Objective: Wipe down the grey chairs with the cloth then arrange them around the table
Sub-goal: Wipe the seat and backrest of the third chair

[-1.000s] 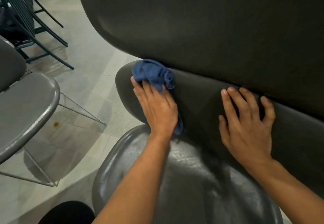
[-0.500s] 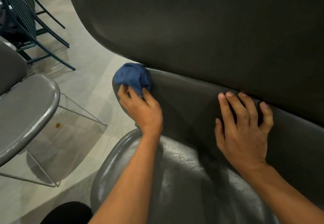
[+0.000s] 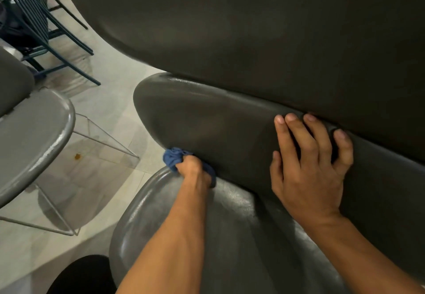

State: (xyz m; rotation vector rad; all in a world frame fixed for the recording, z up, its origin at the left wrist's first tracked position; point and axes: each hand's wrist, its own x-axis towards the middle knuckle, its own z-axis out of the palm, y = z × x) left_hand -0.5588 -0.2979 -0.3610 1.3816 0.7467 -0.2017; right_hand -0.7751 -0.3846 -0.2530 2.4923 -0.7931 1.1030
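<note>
Down at the lower left corner of the grey chair's backrest (image 3: 218, 132), the left hand (image 3: 195, 172) grips a bunched blue cloth (image 3: 172, 158), its fingers curled round the fabric and pressing it into the gap where the backrest meets the seat (image 3: 230, 236). Part of the cloth sticks out to the left of the knuckles, and a darker fold shows under the wrist side of the hand. The right hand (image 3: 308, 169) lies flat on the backrest further right, fingers straight and spread, holding nothing; its fingertips (image 3: 291, 118) reach the top edge of the backrest, right below the dark rounded table edge (image 3: 253, 29) that fills the upper part of the view. The seat looks glossy, with streaky reflections. To the left stands a second grey chair (image 3: 34, 137) on thin wire legs, well apart from the first, over pale floor tiles (image 3: 110, 109) with a small brown spot (image 3: 77, 156). Dark metal-framed chairs (image 3: 46, 29) stand at the upper left.
</note>
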